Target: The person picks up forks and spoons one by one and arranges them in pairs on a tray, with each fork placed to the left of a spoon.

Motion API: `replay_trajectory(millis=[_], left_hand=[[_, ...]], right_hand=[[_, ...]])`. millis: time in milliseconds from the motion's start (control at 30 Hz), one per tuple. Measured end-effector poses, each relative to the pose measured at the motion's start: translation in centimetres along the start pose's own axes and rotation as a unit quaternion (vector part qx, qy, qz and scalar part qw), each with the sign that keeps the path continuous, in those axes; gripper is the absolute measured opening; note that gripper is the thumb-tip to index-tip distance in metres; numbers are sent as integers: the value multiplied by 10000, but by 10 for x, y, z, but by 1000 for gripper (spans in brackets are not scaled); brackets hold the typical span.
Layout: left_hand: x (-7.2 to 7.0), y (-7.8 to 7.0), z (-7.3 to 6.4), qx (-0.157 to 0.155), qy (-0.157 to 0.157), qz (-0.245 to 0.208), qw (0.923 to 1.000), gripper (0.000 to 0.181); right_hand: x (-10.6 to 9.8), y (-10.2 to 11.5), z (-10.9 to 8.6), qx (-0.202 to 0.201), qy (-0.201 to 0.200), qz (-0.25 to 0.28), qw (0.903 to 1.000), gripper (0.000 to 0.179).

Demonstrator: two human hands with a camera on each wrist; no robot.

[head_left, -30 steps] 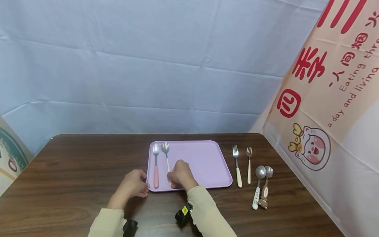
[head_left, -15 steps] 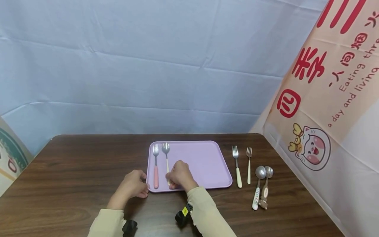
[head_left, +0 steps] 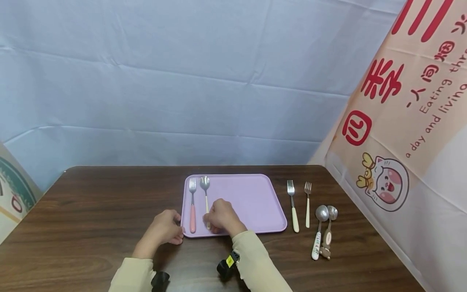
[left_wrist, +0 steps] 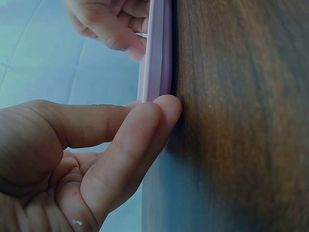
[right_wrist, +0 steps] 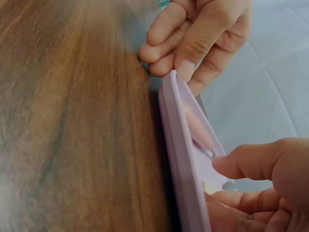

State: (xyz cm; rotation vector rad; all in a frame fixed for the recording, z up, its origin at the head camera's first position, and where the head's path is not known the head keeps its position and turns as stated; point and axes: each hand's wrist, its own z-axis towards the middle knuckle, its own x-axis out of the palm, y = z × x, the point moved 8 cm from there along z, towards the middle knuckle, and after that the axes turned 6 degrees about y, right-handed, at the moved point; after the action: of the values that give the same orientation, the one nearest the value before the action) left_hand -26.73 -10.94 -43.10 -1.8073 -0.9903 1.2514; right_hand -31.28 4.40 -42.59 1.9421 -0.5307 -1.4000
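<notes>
On the pale purple tray (head_left: 248,202) lie a fork with a pink handle (head_left: 192,217) and, to its right, a spoon (head_left: 205,183) with a cream handle. Both run lengthwise, metal ends pointing away from me. My right hand (head_left: 223,217) pinches the lower end of the spoon's handle and partly hides it. At the tray's near left corner, my left hand (head_left: 165,228) pinches the rim. In the right wrist view, the left thumb (right_wrist: 187,67) lies on the corner's edge, with the other fingers beside and under it.
Right of the tray, two forks with cream handles (head_left: 294,219) (head_left: 307,211) lie on the dark wooden table (head_left: 91,227). Nearer the right edge are a spoon with a white patterned handle (head_left: 316,243) and one with a brown bear handle (head_left: 326,241). A pale cloth (head_left: 182,101) hangs behind.
The lower end of the spoon's handle has shifted slightly left with my right hand, so the spoon lies straighter, more nearly alongside the fork. My left hand has stayed at the tray corner.
</notes>
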Motion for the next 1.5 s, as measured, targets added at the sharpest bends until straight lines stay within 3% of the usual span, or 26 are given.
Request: replay_trajectory(millis=[200,300,367,533,867,1067,1500], left_hand=[[1,0,1,-31,9,93,10000,31],[1,1,1,-79,17,124,9999,31],[1,1,2,-96,22,126,9999,31],[0,1,1,-99,34,189,9998,31],[1,-1,1,17,63,115,9999,30],[1,0,1,26,53,62,10000,29],[1,1,2,7,69,66,10000,29]], right_hand=[[-3,10,-5,-277,58,-402,9988,24],[-6,16,-8,-471,106,-901,9948,18],[-8,23,-11,-675,178,-1349,9884,16],[-11,38,-20,-1124,371,-2181,9687,29],[-12,44,-32,-1109,-11,-3267,9386,44],[-12,44,-33,-1108,-194,-3458,9315,44],[-17,34,-32,-944,-325,-3576,9285,37]])
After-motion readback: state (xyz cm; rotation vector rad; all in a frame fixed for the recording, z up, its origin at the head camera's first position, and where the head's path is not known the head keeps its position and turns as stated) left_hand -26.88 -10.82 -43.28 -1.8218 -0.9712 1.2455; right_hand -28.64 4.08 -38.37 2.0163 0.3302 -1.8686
